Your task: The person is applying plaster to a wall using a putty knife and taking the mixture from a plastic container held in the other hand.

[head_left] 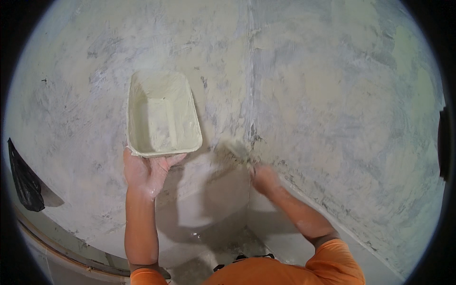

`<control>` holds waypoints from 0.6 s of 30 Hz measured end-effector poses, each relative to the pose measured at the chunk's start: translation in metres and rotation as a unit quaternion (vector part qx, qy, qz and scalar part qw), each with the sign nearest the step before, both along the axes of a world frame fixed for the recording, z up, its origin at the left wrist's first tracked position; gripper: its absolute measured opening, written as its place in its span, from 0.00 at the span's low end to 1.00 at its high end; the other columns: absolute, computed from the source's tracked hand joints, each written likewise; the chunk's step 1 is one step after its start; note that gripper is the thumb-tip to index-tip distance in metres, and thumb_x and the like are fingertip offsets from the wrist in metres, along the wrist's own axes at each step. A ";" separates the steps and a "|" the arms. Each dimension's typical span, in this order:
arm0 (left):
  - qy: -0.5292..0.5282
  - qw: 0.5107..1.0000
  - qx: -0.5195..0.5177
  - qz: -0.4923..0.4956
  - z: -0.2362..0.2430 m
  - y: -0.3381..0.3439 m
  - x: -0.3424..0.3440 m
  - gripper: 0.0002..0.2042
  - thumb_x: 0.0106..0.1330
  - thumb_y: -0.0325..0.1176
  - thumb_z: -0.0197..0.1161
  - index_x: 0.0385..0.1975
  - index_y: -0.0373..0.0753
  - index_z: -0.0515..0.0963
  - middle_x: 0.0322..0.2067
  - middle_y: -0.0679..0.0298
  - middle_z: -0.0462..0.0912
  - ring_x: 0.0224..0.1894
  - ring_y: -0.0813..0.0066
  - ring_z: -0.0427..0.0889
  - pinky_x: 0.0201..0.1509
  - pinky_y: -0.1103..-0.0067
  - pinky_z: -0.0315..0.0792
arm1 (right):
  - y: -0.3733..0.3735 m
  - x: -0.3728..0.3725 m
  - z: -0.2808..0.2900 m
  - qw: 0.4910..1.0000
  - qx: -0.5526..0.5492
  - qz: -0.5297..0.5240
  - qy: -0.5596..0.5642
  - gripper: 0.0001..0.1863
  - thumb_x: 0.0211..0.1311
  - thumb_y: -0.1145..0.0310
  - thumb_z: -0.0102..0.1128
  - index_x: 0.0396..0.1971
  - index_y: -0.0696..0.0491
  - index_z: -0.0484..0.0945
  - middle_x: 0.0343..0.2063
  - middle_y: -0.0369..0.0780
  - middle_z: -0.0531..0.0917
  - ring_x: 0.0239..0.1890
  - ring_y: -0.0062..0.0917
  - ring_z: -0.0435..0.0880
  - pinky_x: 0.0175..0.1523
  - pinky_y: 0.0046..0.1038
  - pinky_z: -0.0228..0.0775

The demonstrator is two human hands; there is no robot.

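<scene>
My left hand (pixel 147 171) holds up a pale, deep rectangular tub (pixel 185 114) from beneath its near end, its fingers partly hidden under it. The tub is tilted so its inside faces me, and creamy plaster-like paste coats its walls and bottom. My right hand (pixel 264 180) is closed round the handle of a flat brush (pixel 236 149), smeared by motion. The brush's pale head is against or close to the left wall, beside the wall corner; contact is hard to tell. White residue marks my left hand and wrist.
Two patchy, cream-and-grey walls (pixel 318 95) meet at a vertical corner right of the tub. Below them runs a smooth white surface (pixel 213 209). A black plastic bag (pixel 26 183) hangs at the far left. A dark object (pixel 444 142) sits at the right rim.
</scene>
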State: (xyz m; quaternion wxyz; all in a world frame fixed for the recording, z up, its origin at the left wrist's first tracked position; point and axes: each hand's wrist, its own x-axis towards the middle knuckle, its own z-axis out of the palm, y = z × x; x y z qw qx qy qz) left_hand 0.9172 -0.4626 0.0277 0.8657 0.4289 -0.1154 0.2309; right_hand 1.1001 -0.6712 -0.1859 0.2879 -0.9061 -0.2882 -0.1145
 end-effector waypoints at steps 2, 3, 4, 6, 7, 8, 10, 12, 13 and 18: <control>0.005 1.000 -0.029 -0.011 0.002 -0.010 0.002 0.28 0.78 0.45 0.38 0.71 0.33 0.56 0.68 0.44 0.64 0.65 0.38 0.71 0.59 0.42 0.75 | -0.017 0.009 0.042 0.996 0.085 -0.004 -0.036 0.17 0.71 0.61 0.51 0.36 0.61 0.80 0.30 0.55 0.81 0.37 0.52 0.81 0.43 0.49 0.73; 0.007 0.999 -0.028 -0.013 -0.002 -0.014 0.004 0.28 0.78 0.45 0.38 0.71 0.33 0.56 0.68 0.44 0.64 0.65 0.38 0.71 0.59 0.42 0.75 | -0.028 0.012 0.071 0.989 0.120 0.003 -0.080 0.16 0.72 0.61 0.51 0.37 0.61 0.79 0.27 0.54 0.81 0.36 0.53 0.80 0.43 0.50 0.71; -0.001 0.999 -0.031 -0.024 -0.008 -0.021 0.003 0.28 0.78 0.45 0.38 0.71 0.33 0.56 0.68 0.44 0.64 0.64 0.38 0.72 0.58 0.43 0.76 | -0.032 0.027 0.089 0.978 0.140 -0.009 -0.153 0.16 0.72 0.62 0.50 0.36 0.61 0.79 0.28 0.54 0.81 0.36 0.53 0.80 0.43 0.50 0.70; -0.004 0.999 -0.034 -0.029 -0.020 -0.030 0.000 0.28 0.79 0.46 0.38 0.71 0.33 0.56 0.68 0.45 0.64 0.64 0.38 0.73 0.57 0.44 0.77 | -0.029 0.045 0.131 0.943 0.194 -0.005 -0.270 0.16 0.72 0.62 0.49 0.37 0.60 0.79 0.30 0.54 0.81 0.36 0.53 0.80 0.43 0.50 0.70; 0.002 0.999 -0.049 -0.016 -0.026 -0.034 -0.003 0.28 0.79 0.46 0.39 0.71 0.34 0.56 0.68 0.45 0.64 0.64 0.39 0.73 0.57 0.43 0.77 | -0.025 0.044 0.159 0.921 0.231 0.011 -0.314 0.16 0.73 0.63 0.49 0.38 0.60 0.79 0.30 0.54 0.81 0.36 0.53 0.79 0.43 0.49 0.70; 0.007 0.998 -0.070 -0.007 -0.035 -0.039 -0.004 0.28 0.79 0.46 0.40 0.71 0.34 0.56 0.68 0.45 0.64 0.63 0.39 0.73 0.57 0.43 0.77 | -0.019 0.053 0.179 0.919 0.246 0.029 -0.307 0.16 0.73 0.62 0.49 0.40 0.59 0.79 0.30 0.54 0.81 0.36 0.54 0.79 0.44 0.49 0.70; 0.021 0.996 -0.081 0.010 -0.053 -0.048 0.000 0.28 0.79 0.46 0.40 0.71 0.34 0.56 0.67 0.45 0.64 0.63 0.40 0.73 0.57 0.43 0.77 | -0.010 0.070 0.202 0.918 0.257 0.044 -0.300 0.16 0.73 0.62 0.49 0.43 0.59 0.79 0.31 0.55 0.81 0.37 0.54 0.79 0.44 0.49 0.70; 0.036 0.994 -0.091 0.039 -0.073 -0.052 -0.001 0.28 0.78 0.46 0.41 0.71 0.34 0.56 0.67 0.45 0.65 0.63 0.40 0.73 0.57 0.44 0.78 | 0.010 0.080 0.205 0.963 0.150 -0.007 -0.224 0.19 0.72 0.62 0.49 0.56 0.56 0.75 0.36 0.53 0.81 0.36 0.53 0.81 0.45 0.48 0.72; 0.038 0.994 -0.094 0.048 -0.084 -0.053 -0.001 0.28 0.78 0.45 0.41 0.71 0.34 0.57 0.67 0.46 0.65 0.63 0.41 0.74 0.57 0.43 0.77 | 0.022 0.088 0.184 0.964 0.149 -0.005 -0.222 0.19 0.72 0.62 0.49 0.56 0.56 0.75 0.36 0.53 0.81 0.36 0.53 0.81 0.45 0.48 0.72; 0.040 0.988 -0.123 0.084 -0.114 -0.048 0.020 0.27 0.78 0.43 0.42 0.70 0.34 0.58 0.66 0.47 0.66 0.63 0.43 0.74 0.57 0.43 0.77 | 0.052 0.112 -0.035 0.976 0.150 0.011 -0.155 0.22 0.64 0.66 0.56 0.55 0.60 0.75 0.48 0.49 0.80 0.41 0.46 0.83 0.50 0.42 0.79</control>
